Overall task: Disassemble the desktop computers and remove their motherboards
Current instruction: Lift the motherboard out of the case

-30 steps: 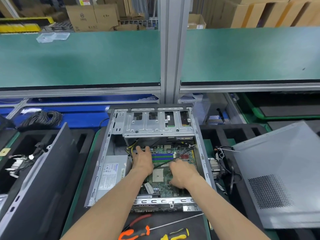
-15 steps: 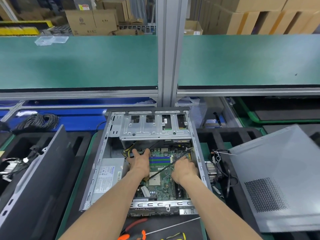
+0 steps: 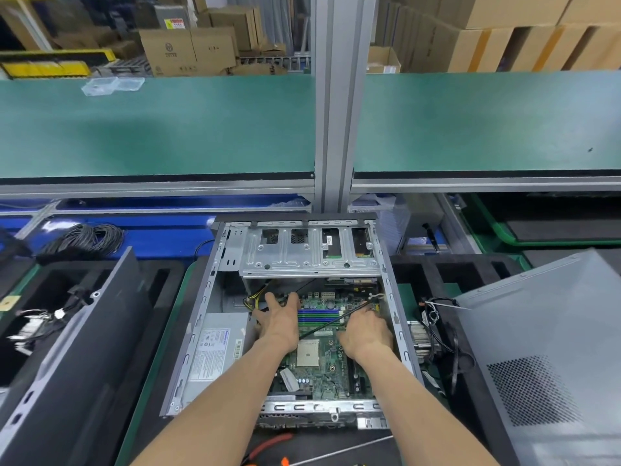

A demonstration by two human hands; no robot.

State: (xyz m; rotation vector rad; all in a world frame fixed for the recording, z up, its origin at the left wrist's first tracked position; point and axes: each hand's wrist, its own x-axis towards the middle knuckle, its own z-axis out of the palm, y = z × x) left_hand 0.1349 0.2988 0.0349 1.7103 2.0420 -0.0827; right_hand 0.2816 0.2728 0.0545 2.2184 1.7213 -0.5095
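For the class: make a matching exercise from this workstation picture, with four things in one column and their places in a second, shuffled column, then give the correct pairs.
Things
1. motherboard
2. power supply
3. drive cage
4. side panel

Places
A. lying outside the case, to its right
B. at the far end of the case, above the board
C. on the case floor, under both hands
D. inside the case, along its left wall

Pairs: 1-C, 2-D, 3-B, 4-A

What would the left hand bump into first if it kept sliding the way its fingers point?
Probably the yellow and black cables right at the tips of the left hand, then the back of the case under the metal drive cage. Depth is hard to judge here.
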